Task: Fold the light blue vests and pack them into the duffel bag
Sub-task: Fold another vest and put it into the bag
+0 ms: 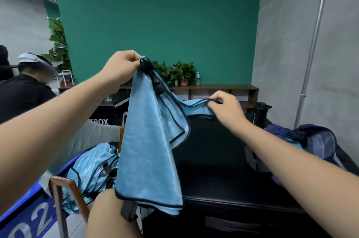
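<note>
A light blue vest (149, 140) with dark trim hangs in the air over the front left of a black table (223, 160). My left hand (120, 68) pinches its top at one shoulder, held high. My right hand (226, 108) pinches the other shoulder strap lower and to the right, over the table. The vest's lower hem hangs near my knee. A pile of more light blue vests (93, 171) lies on a chair at the lower left. The dark blue duffel bag (318, 144) sits open at the table's right end, partly hidden by my right forearm.
A wooden chair frame (64, 189) stands at the lower left beside a blue board with white digits (25, 216). Another person in black (25, 90) sits at the left. A black bottle (260, 113) stands behind the table, and potted plants (180, 72) sit on a wooden shelf.
</note>
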A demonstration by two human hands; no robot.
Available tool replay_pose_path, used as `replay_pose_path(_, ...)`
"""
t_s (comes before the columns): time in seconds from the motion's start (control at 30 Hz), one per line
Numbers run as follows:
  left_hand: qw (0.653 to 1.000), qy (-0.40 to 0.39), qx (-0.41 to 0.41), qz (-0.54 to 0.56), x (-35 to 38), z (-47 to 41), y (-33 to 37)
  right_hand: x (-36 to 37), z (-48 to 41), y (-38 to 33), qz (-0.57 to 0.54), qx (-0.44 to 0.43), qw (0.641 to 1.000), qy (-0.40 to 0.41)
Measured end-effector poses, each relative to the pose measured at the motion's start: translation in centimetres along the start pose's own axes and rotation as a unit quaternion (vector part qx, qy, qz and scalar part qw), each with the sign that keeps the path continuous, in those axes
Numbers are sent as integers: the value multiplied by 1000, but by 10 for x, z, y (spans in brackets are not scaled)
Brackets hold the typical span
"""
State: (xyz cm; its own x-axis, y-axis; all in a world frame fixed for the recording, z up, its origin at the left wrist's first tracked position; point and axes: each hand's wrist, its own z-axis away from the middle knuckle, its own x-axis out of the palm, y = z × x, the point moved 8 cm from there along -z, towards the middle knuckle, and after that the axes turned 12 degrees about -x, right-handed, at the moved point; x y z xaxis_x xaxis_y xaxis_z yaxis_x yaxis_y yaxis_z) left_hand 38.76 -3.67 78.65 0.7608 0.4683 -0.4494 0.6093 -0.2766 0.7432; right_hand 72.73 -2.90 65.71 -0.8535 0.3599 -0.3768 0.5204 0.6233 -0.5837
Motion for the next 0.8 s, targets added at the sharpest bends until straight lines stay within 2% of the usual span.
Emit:
replay_pose_path(0.13, 998, -49, -31, -21, 26, 12, -23, -44, -32, -29, 32, -35, 999, 17)
replay_pose_path(0.27, 996, -58, 39, -56, 49, 39, 13, -69, -60, -69, 92, -79, 993, 2)
replay_pose_path(0.5, 981, -150, 120, 6, 93, 97, 95, -64, -72, -116, 125, -114, 984, -56)
replay_pose_path(0.7, 989, -109, 104, 4, 106, 98, 112, -62, -68, -119, 109, -101, 987, -59)
replay_pose_path(0.8, 988, -92, 120, -34, 109, 98, 119, -64, -65, -114, 101, -101, 988, -51)
